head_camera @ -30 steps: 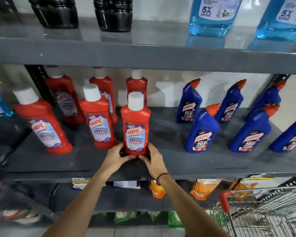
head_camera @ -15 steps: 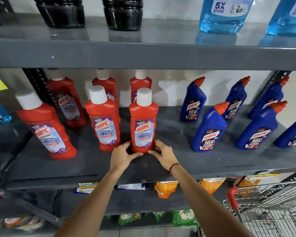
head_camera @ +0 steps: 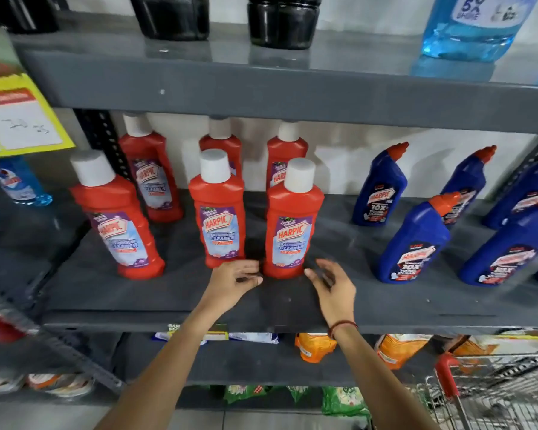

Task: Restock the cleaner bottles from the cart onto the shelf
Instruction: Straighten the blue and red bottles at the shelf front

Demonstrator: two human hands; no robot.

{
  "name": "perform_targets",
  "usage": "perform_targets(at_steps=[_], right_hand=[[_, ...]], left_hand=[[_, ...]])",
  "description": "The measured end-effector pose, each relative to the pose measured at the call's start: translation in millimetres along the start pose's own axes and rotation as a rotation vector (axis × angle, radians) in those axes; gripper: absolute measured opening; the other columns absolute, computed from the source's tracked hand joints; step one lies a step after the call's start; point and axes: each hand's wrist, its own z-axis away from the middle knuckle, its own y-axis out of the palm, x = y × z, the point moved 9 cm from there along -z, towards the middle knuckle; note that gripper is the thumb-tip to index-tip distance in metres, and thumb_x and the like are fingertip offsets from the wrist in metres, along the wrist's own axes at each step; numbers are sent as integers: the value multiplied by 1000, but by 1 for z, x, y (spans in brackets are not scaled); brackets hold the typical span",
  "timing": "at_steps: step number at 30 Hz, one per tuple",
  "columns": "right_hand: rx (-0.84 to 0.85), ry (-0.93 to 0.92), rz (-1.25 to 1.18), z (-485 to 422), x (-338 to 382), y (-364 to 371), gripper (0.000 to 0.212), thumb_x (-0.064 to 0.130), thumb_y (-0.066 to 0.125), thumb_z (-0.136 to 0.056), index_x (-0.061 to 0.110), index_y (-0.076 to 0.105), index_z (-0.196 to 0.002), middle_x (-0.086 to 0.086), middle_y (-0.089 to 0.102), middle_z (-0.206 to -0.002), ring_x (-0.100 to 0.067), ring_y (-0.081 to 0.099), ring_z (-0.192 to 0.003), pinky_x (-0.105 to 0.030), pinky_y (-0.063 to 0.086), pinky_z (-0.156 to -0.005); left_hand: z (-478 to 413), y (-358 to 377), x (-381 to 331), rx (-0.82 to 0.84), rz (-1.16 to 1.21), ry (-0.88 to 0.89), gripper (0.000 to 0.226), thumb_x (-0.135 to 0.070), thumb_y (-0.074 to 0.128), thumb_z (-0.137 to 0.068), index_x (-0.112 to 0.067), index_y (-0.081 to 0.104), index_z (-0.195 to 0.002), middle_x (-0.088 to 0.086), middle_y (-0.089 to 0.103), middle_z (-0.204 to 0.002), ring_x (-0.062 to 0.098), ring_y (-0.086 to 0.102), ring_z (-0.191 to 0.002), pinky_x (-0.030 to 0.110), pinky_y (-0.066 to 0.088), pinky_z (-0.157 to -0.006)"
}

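Head view shows our left hand [head_camera: 235, 279] and right hand [head_camera: 331, 285] open and empty beside the red Harpic bathroom cleaner bottle [head_camera: 289, 225], upright on the grey shelf [head_camera: 385, 308]. Placement looks finished; next we reach to the cart [head_camera: 491, 389].

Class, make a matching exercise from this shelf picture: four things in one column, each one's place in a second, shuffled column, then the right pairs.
Things
1. red white-capped cleaner bottle
2. blue angled-neck cleaner bottles
3. black containers
4. wire shopping cart

Places
A. upper shelf
B. lower right corner
C. middle shelf, right side
D. middle shelf, just beyond the two hands

Pairs: 1-D, 2-C, 3-A, 4-B
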Motion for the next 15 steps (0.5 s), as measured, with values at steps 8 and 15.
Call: perform_targets(at_steps=[8, 15], right_hand=[[352, -356, 137, 49, 66, 101, 41, 27, 63, -84, 13, 54, -122, -7, 55, -123, -17, 53, -114, -27, 41, -103], [478, -93, 154, 24, 56, 164, 61, 18, 47, -94, 6, 15, -145, -15, 33, -149, -28, 32, -138, -35, 26, -114]], left_hand=[[16, -107, 48, -410, -46, -54, 42, -15, 80, -69, -8, 57, -105, 2, 58, -76, 12, 56, -67, 8, 44, -63], [-16, -74, 42, -101, -90, 19, 63, -15, 72, -78, -7, 43, -134, 12, 56, -133, 23, 54, -122, 36, 41, -105]])
